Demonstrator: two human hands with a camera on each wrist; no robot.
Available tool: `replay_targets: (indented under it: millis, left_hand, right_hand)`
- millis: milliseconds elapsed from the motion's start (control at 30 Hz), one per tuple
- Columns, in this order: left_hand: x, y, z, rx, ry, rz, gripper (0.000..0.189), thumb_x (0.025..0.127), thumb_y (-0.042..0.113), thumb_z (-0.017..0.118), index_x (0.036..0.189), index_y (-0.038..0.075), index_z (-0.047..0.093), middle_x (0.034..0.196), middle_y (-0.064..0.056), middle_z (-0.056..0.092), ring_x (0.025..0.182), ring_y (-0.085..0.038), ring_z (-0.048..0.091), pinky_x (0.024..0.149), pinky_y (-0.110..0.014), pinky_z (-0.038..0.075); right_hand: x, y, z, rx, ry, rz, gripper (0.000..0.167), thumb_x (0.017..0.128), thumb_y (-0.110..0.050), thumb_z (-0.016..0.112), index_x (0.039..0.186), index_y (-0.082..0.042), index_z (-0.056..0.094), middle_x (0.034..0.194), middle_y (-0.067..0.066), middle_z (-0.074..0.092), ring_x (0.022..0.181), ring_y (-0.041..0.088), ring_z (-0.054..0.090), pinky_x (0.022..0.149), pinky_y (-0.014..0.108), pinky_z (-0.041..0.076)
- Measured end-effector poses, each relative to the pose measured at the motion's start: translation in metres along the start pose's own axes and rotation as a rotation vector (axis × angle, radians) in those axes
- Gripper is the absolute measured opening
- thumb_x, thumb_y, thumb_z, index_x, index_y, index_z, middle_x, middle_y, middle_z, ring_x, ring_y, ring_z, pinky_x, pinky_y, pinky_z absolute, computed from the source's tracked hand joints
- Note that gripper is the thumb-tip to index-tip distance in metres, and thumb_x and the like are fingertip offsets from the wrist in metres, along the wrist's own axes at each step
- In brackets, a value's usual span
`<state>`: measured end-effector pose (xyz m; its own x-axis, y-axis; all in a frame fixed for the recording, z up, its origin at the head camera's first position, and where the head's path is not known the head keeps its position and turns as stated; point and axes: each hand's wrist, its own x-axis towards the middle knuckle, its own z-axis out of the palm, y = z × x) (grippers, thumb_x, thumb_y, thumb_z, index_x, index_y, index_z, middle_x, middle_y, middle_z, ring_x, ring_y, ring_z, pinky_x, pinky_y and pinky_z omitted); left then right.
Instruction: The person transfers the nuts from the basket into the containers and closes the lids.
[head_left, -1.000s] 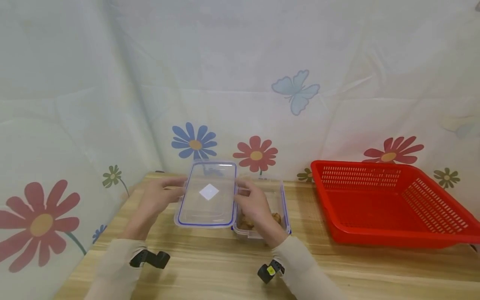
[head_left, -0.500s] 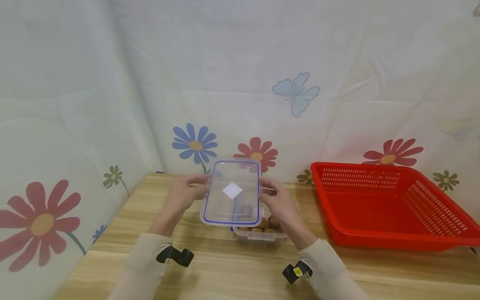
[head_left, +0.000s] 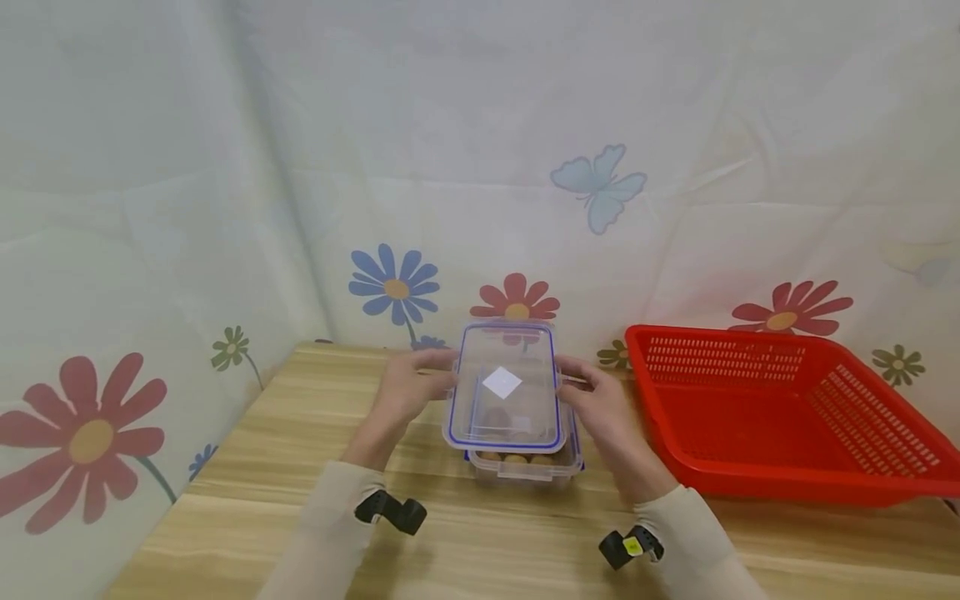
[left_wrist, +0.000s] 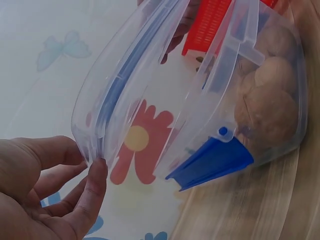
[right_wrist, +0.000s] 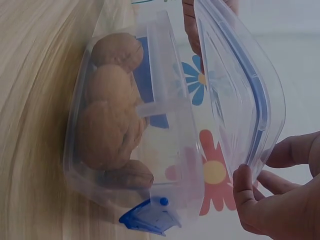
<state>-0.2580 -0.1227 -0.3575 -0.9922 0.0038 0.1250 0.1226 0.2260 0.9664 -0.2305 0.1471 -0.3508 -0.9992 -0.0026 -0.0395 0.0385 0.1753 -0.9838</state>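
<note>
A clear plastic lid with a blue seal and a white diamond label hangs above a clear food container, tilted and apart from it. My left hand pinches the lid's left edge between thumb and fingers. On the opposite edge, my right hand pinches it the same way. Several walnuts lie inside the container, seen through its wall in both wrist views. Blue clips, such as this side clip, are swung outward from the container's walls.
A red plastic basket stands to the right on the wooden table. Behind the table hangs a white cloth printed with flowers and a butterfly.
Both hands have carried the lid to the right, from beside the container to over it. The container and the basket have stayed in place.
</note>
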Motion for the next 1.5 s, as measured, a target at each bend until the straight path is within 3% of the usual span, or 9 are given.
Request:
replay_targets:
  millis: [400,600,833,1100,1300,1500]
  left_hand:
    - [0.003,-0.003,0.014,-0.102,-0.013,-0.004,0.032,0.096,-0.001,0.070,0.128,-0.005,0.073,0.127,-0.022,0.072,0.103,-0.032,0.075,0.085,-0.038,0.063]
    - [0.004,-0.006,0.014,-0.087,-0.026,0.038,0.031,0.097,-0.002,0.070,0.128,0.000,0.075,0.125,-0.018,0.074,0.106,-0.033,0.075,0.091,-0.041,0.061]
    - [0.004,-0.006,0.015,-0.027,0.016,0.088,0.033,0.095,-0.002,0.074,0.127,0.004,0.077,0.120,-0.014,0.076,0.110,-0.031,0.073,0.096,-0.044,0.059]
    - [0.004,-0.004,0.014,0.002,0.024,0.150,0.031,0.096,0.000,0.075,0.127,0.003,0.076,0.120,-0.015,0.077,0.116,-0.030,0.071,0.100,-0.045,0.056]
    - [0.004,-0.001,0.013,0.002,0.032,0.173,0.030,0.097,0.005,0.076,0.127,0.004,0.077,0.120,-0.013,0.077,0.115,-0.029,0.070,0.099,-0.045,0.056]
    - [0.003,0.001,0.012,-0.001,0.048,0.138,0.030,0.096,0.014,0.081,0.125,0.008,0.078,0.113,-0.009,0.078,0.106,-0.026,0.073,0.095,-0.042,0.058]
  right_hand:
    - [-0.001,0.004,-0.016,0.022,0.016,0.043,0.043,0.108,-0.013,0.056,0.151,-0.009,0.059,0.151,0.015,0.058,0.130,0.036,0.057,0.119,0.056,0.037]
    - [0.000,0.001,-0.022,0.054,0.009,0.030,0.042,0.107,-0.016,0.058,0.148,-0.010,0.063,0.149,0.014,0.060,0.130,0.036,0.056,0.122,0.058,0.031]
    - [0.004,0.000,-0.025,0.066,0.033,0.023,0.039,0.111,-0.014,0.051,0.146,-0.007,0.064,0.147,0.014,0.062,0.125,0.034,0.061,0.118,0.049,0.041]
    - [0.003,-0.001,-0.033,-0.072,0.036,-0.076,0.036,0.109,-0.016,0.062,0.143,-0.007,0.067,0.139,0.015,0.066,0.123,0.030,0.058,0.110,0.044,0.047]
    - [0.003,-0.004,-0.035,-0.069,0.030,-0.144,0.037,0.107,-0.016,0.066,0.142,-0.004,0.067,0.132,0.016,0.068,0.116,0.028,0.060,0.100,0.027,0.051]
    - [0.004,-0.004,-0.037,-0.084,0.035,-0.144,0.033,0.105,-0.018,0.071,0.135,-0.004,0.071,0.123,0.013,0.071,0.110,0.028,0.063,0.105,0.037,0.051]
